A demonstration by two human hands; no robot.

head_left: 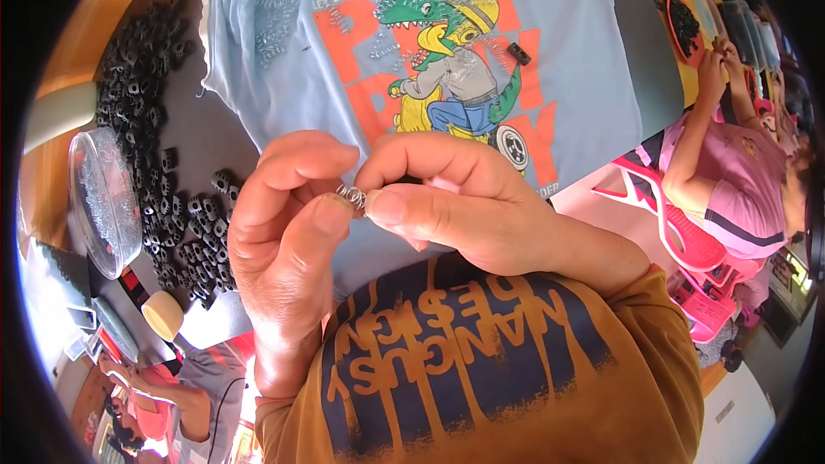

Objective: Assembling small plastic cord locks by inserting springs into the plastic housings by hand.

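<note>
Close to my chest, both hands meet over the lower edge of a light blue T-shirt [584, 43] with a dinosaur print. Between the fingertips sits a small bunch of coiled metal springs [352, 196], seemingly tangled. My left hand [284, 215] pinches them from the left with thumb and forefinger. From the right, my right hand [481, 206] closes thumb and bent forefinger on them. A dark patch shows behind the right fingers, too covered to name. Loose springs [279, 21] lie scattered on the shirt, and one small black plastic part [518, 53] rests on the print.
A large heap of black plastic parts [142, 94] runs along the left of the table. Beside it a clear round tub [103, 202] holds more springs. Co-workers sit at the right [730, 163] and lower left [163, 404]. A pink chair [692, 236] stands at the right.
</note>
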